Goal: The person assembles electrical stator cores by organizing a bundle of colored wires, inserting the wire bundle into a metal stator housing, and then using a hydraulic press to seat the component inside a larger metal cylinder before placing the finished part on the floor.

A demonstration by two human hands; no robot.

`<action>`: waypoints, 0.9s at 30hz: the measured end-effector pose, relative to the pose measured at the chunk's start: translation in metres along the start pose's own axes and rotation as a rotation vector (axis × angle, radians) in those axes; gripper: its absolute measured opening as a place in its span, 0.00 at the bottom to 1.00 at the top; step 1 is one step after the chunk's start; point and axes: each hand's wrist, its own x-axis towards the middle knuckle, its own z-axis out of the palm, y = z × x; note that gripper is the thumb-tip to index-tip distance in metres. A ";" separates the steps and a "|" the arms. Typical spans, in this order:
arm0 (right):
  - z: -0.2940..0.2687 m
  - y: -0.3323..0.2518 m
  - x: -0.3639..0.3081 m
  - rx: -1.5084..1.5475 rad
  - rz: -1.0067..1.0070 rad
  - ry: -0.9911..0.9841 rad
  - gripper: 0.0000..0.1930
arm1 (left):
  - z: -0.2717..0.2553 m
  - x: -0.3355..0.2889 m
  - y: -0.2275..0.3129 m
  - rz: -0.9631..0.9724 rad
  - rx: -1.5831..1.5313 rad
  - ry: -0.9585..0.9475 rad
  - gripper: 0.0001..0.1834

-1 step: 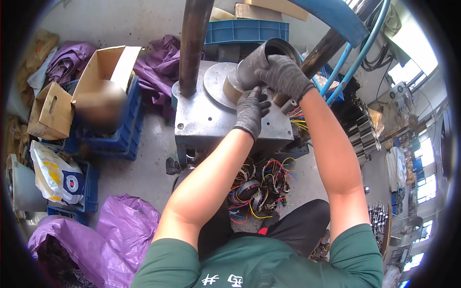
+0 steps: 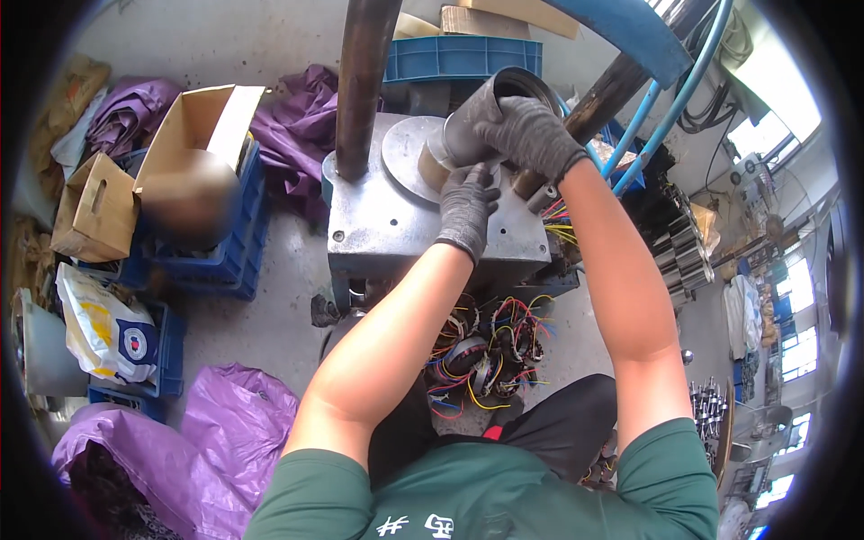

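Observation:
A grey, hollow metal cylinder housing (image 2: 469, 131) leans to the upper right over a round post on the press's steel table (image 2: 387, 243). Its wide mouth faces up and away. My right hand (image 2: 533, 135), in a grey knit glove, clasps the housing at its mouth, with the fingers over the rim. My left hand (image 2: 467, 209), gloved alike, is at the lower end of the housing, beside the post. Its fingers are bent but apart, and seem to touch the housing's lower edge. A flat round plate (image 2: 407, 162) lies under the post.
Dark steel columns (image 2: 364, 90) flank the work. Wound stators with coloured wires (image 2: 490, 351) lie on the floor between my legs. Blue crates (image 2: 252, 243) with cardboard boxes (image 2: 94, 207) and purple sacks (image 2: 238, 414) stand left. A blue hose (image 2: 661, 126) curves at right.
The housing's mouth and my right hand have shifted slightly up and left. My left hand has moved a little left.

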 end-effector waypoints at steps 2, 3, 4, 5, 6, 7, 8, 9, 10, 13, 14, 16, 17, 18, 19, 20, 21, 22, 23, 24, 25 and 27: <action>0.001 -0.002 0.015 -0.042 -0.031 0.050 0.23 | -0.006 -0.008 0.006 0.086 0.018 0.038 0.16; 0.001 -0.004 0.023 -0.087 -0.058 0.102 0.24 | -0.008 -0.011 0.010 0.172 0.037 0.071 0.14; -0.006 -0.011 0.030 -0.146 -0.039 0.024 0.25 | -0.012 -0.015 0.017 0.176 0.023 0.063 0.11; -0.006 -0.011 0.034 -0.142 -0.040 0.024 0.25 | -0.019 -0.016 0.020 0.177 0.026 0.066 0.11; -0.006 -0.012 0.038 -0.277 -0.141 0.034 0.25 | -0.026 -0.017 0.024 0.170 0.060 0.063 0.11; -0.007 -0.010 0.046 -0.433 -0.216 -0.026 0.24 | -0.032 -0.018 0.027 0.163 0.094 0.059 0.11; -0.008 -0.006 0.054 -0.584 -0.297 -0.077 0.23 | -0.033 -0.021 0.031 0.136 0.066 0.082 0.12; -0.005 0.000 0.055 -0.583 -0.291 -0.078 0.23 | -0.034 -0.024 0.034 0.132 0.069 0.078 0.12; 0.000 0.004 0.055 -0.574 -0.354 0.029 0.14 | -0.034 -0.025 0.038 0.146 0.073 0.108 0.12; 0.016 0.018 0.057 -0.205 -0.252 0.307 0.07 | -0.040 -0.019 0.039 0.198 0.044 0.192 0.14; 0.022 0.018 0.052 0.147 -0.078 0.474 0.09 | -0.044 -0.018 0.042 0.192 0.015 0.178 0.14; 0.038 0.017 0.026 0.237 -0.138 0.740 0.10 | -0.046 -0.020 0.048 0.136 -0.036 0.205 0.14; 0.045 0.011 0.008 0.325 -0.214 1.020 0.12 | -0.052 -0.020 0.049 0.141 -0.053 0.178 0.14; 0.053 0.006 -0.012 0.593 -0.385 0.970 0.11 | -0.060 -0.014 0.055 0.241 0.063 0.116 0.14; 0.063 0.007 -0.041 0.698 -0.403 0.851 0.12 | -0.066 -0.012 0.052 0.322 0.179 0.053 0.14; 0.080 0.007 -0.078 0.751 -0.287 0.708 0.12 | -0.059 -0.020 0.051 0.326 0.124 0.056 0.13; 0.098 0.005 -0.114 0.799 -0.178 0.575 0.12 | -0.049 -0.026 0.058 0.339 0.071 0.052 0.13; 0.116 0.000 -0.148 0.674 -0.207 0.524 0.12 | -0.046 -0.027 0.060 0.318 0.132 0.063 0.12; 0.138 0.004 -0.179 0.543 -0.238 0.475 0.13 | -0.031 -0.037 0.062 0.241 0.131 0.103 0.11; 0.170 0.017 -0.208 0.569 -0.133 0.350 0.14 | -0.027 -0.038 0.057 0.247 0.128 0.069 0.11; 0.205 0.032 -0.239 0.597 -0.030 0.226 0.14 | -0.025 -0.039 0.052 0.254 0.127 0.038 0.11; 0.258 0.050 -0.291 0.384 0.118 -0.207 0.22 | -0.023 -0.045 0.041 0.256 0.130 0.034 0.11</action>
